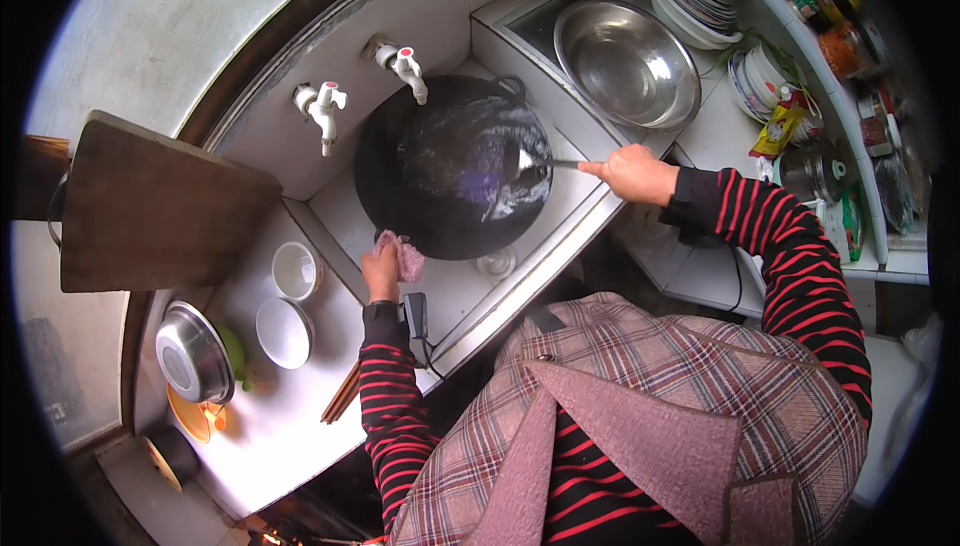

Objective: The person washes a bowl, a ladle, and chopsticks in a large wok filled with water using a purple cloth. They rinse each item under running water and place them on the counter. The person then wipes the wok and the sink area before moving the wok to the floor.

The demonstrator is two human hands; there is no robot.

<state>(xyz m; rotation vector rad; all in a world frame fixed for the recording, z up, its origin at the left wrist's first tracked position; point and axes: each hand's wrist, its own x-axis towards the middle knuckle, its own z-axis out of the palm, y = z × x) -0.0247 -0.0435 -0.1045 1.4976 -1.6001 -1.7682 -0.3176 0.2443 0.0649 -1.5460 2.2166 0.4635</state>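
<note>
A large black wok [382, 193] with water in it lies in the white tiled sink [442, 298], below two wall taps. My left hand [381, 270] holds a pink cloth [409, 257] against the wok's near left rim, where a handle would be hidden. My right hand [634, 175] grips the handle of a metal spatula [534, 162]; its blade is in the wok's right part, at the stirred water. The wok's far loop handle [511, 85] is bare.
A steel basin [628, 66] and stacked plates [696, 2] stand behind at right. Two white bowls [285, 332], brown chopsticks [341, 394] and a metal bowl [193, 355] are on the left counter. A wooden cutting board [161, 208] stands at left. A glass [496, 264] lies near the wok.
</note>
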